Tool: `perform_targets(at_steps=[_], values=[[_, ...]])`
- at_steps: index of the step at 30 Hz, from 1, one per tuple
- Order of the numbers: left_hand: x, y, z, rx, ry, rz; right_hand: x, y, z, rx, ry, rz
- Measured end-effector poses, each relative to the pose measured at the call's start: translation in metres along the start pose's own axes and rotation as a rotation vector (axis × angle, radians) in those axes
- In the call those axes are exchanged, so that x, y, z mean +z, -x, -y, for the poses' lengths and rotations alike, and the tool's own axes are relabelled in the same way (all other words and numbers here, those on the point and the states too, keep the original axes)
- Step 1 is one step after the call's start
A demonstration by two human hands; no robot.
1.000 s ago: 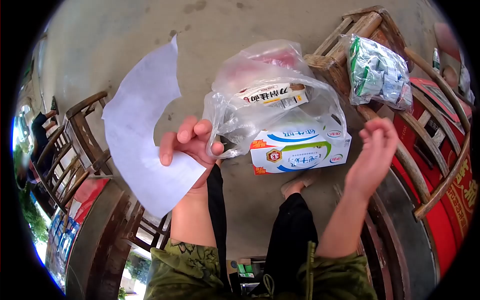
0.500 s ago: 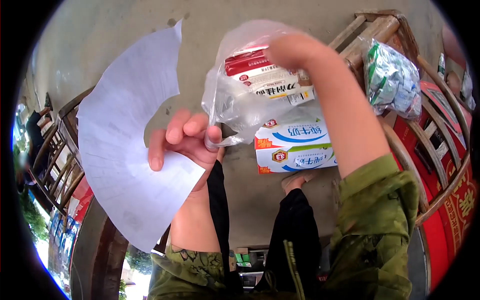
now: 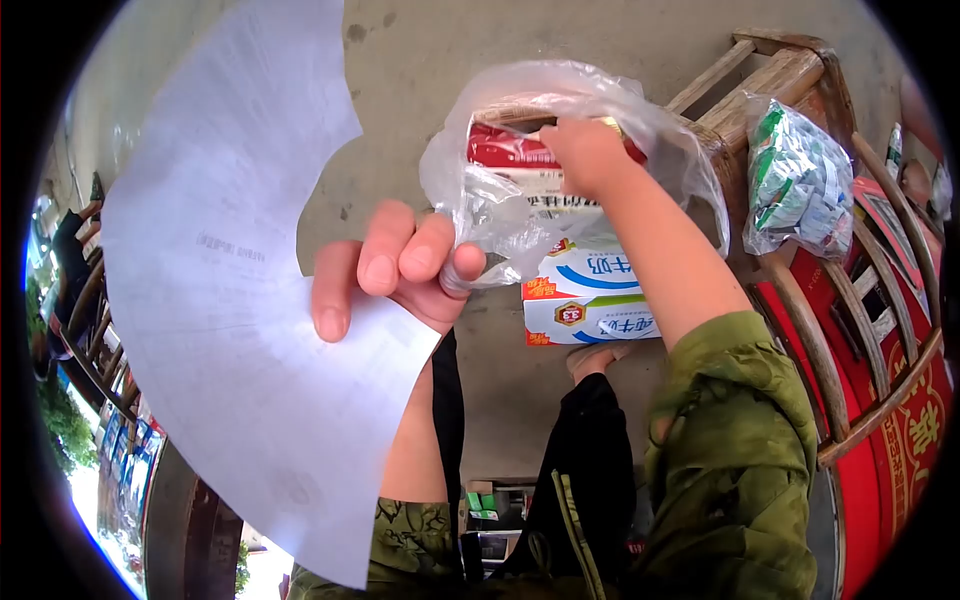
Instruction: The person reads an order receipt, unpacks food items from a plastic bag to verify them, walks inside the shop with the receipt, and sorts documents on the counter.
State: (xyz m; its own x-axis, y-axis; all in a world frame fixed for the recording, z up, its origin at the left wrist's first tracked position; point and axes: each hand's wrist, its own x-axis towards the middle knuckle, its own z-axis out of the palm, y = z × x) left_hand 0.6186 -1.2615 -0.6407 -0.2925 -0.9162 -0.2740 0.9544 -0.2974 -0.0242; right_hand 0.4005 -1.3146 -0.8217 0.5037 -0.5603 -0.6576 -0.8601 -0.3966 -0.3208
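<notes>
My left hand (image 3: 400, 270) holds a large curved sheet of white paper (image 3: 230, 280), and a handle of the clear plastic bag (image 3: 490, 215) is hooked round one of its fingers. Inside the open bag lie red-and-white packages (image 3: 500, 148) with printed characters. My right hand (image 3: 585, 155) reaches into the bag mouth, its fingertips at a package; whether they grip it is hard to see. Below the bag is a white and blue milk carton (image 3: 590, 318), partly hidden by my right forearm.
A wooden chair (image 3: 765, 95) stands at the upper right, beside a clear bag of green and white packets (image 3: 800, 185). Red boxes (image 3: 915, 425) are behind curved chair rails at the right. A foot (image 3: 597, 358) shows below the carton.
My right hand has moved from the right side into the bag. The bag mouth has opened wider, uncovering the red-and-white packages. The paper has come closer and fills more of the left side.
</notes>
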Motion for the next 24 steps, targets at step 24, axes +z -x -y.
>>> perform_targets(at_steps=[24], values=[[-0.005,0.020,0.020,-0.111,-0.125,0.337,0.013,0.065,0.032,-0.132,-0.071,-0.224]])
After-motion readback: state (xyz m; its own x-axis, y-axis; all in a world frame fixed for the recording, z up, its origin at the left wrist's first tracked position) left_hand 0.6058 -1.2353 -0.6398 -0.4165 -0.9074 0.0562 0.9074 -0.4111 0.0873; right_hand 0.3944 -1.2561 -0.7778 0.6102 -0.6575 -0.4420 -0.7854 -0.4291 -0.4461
